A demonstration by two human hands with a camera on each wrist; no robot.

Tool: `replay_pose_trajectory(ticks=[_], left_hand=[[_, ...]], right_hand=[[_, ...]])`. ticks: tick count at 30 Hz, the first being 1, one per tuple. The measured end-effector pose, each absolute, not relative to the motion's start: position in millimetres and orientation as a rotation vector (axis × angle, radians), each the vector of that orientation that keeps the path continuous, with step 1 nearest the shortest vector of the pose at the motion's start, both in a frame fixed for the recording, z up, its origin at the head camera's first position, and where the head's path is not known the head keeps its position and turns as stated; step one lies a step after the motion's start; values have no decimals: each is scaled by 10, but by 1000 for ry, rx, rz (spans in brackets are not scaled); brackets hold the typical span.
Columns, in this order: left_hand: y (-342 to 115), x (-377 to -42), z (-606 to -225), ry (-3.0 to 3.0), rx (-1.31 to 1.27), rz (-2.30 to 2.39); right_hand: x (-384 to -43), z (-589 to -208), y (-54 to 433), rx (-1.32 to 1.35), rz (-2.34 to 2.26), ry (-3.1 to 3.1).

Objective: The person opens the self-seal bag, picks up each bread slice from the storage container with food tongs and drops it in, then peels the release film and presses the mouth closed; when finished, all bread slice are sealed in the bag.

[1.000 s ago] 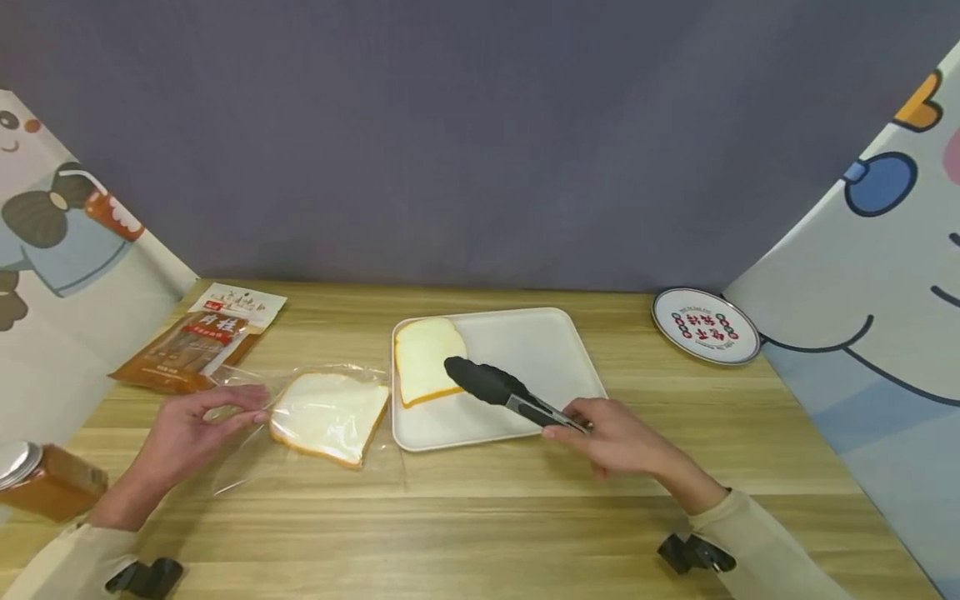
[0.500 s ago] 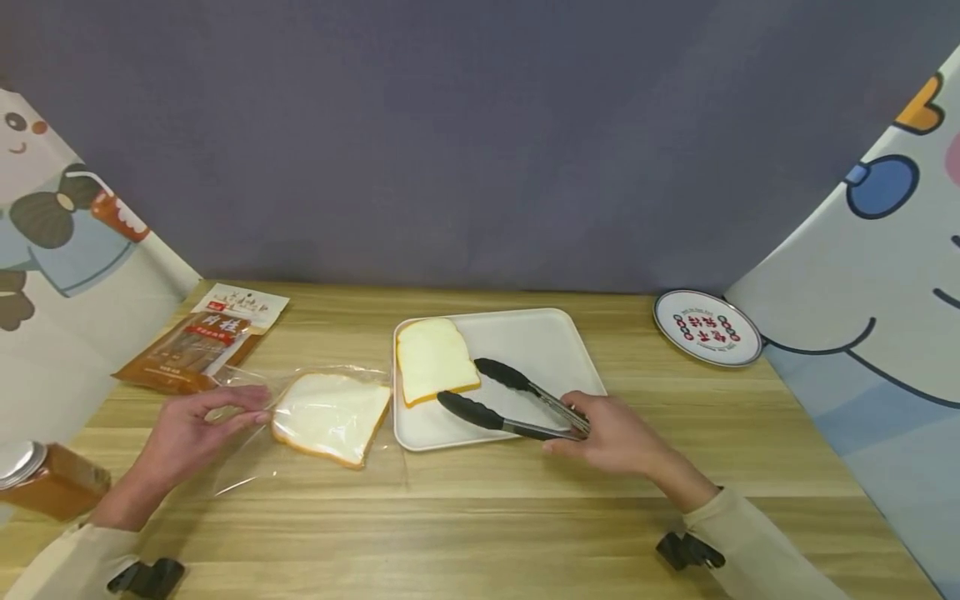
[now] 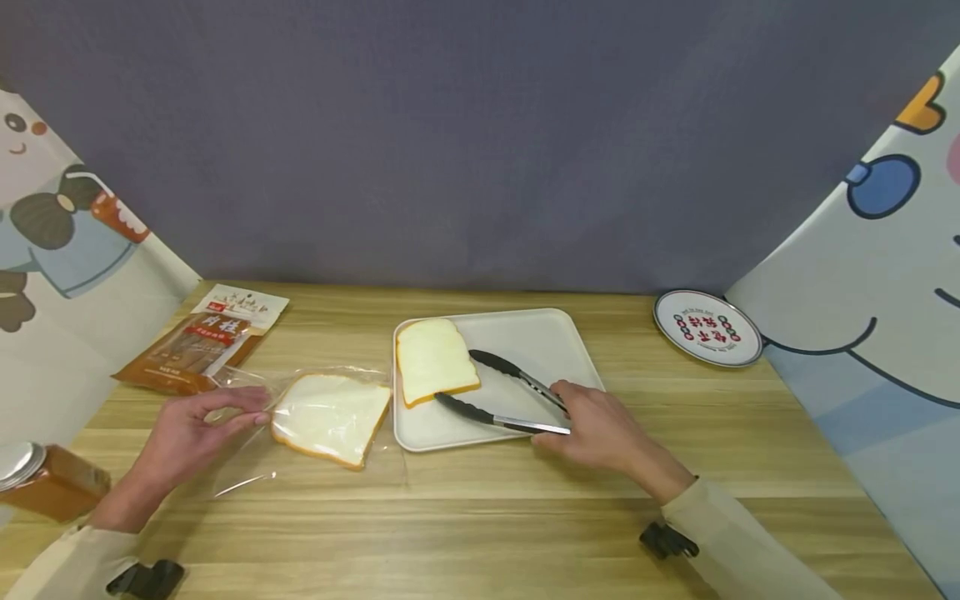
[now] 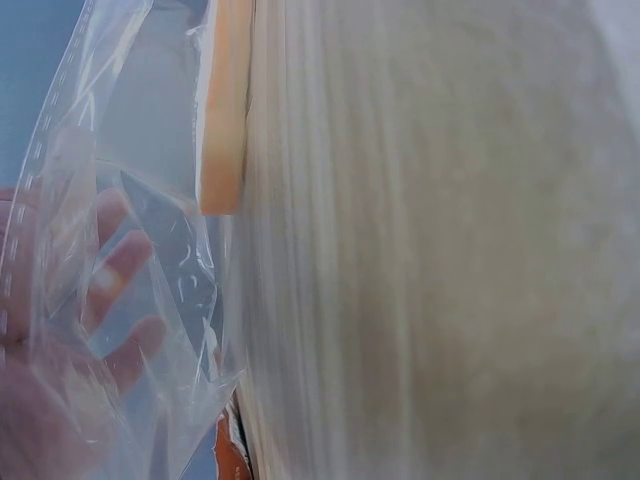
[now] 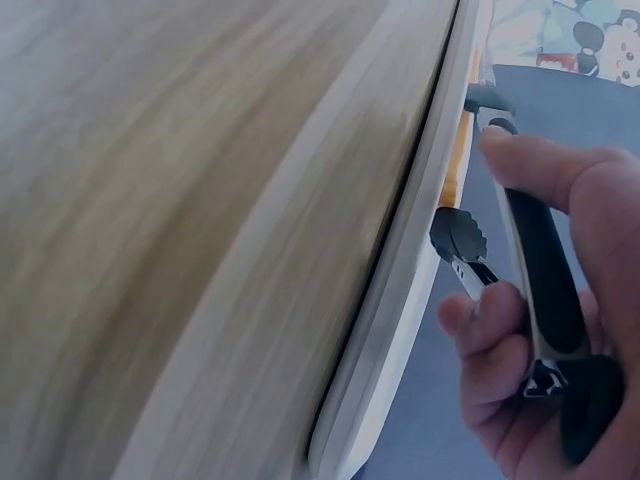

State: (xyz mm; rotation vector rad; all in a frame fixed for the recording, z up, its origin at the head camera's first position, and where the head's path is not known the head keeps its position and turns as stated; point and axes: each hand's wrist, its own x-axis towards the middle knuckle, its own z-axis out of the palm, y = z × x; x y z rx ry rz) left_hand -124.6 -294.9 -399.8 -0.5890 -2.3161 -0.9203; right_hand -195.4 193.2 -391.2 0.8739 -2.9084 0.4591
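My right hand (image 3: 600,429) grips black-tipped metal tongs (image 3: 517,423), their two arms spread apart. The tips lie at the right and lower edges of a bread slice (image 3: 435,358) on the left side of a white tray (image 3: 525,327). In the right wrist view, fingers (image 5: 500,340) curl round the tongs' handle. Left of the tray, a second bread slice (image 3: 326,417) lies inside a clear plastic bag (image 3: 247,467). My left hand (image 3: 198,429) pinches that bag's open edge between thumb and fingers; the left wrist view shows the film (image 4: 130,190) over the fingers.
A brown food packet (image 3: 198,342) lies at the back left, behind my left hand. A jar with a silver lid (image 3: 52,479) lies by my left forearm. A round printed plate (image 3: 707,327) rests at the back right. Walls border the table's back and sides.
The tongs have opened from closed, and their tips have come to both sides of the tray's slice. My right hand has moved slightly left. My left hand stays in place on the bag.
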Motion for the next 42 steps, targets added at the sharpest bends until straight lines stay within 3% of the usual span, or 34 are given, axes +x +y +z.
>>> replay_pose_trajectory(ticks=[13, 33, 42], left_hand=[[-2955, -1251, -4003, -2312, -587, -914], [-2957, -1247, -3984, -2332, -569, -927], [-2973, -1240, -4014, -2320, -571, -941]], right_hand=[[-1971, -3887, 1977, 947, 442, -2815], [-2004, -3826, 2452, 1100, 457, -2724], [-1995, -3806, 2539, 1014, 404, -2778]])
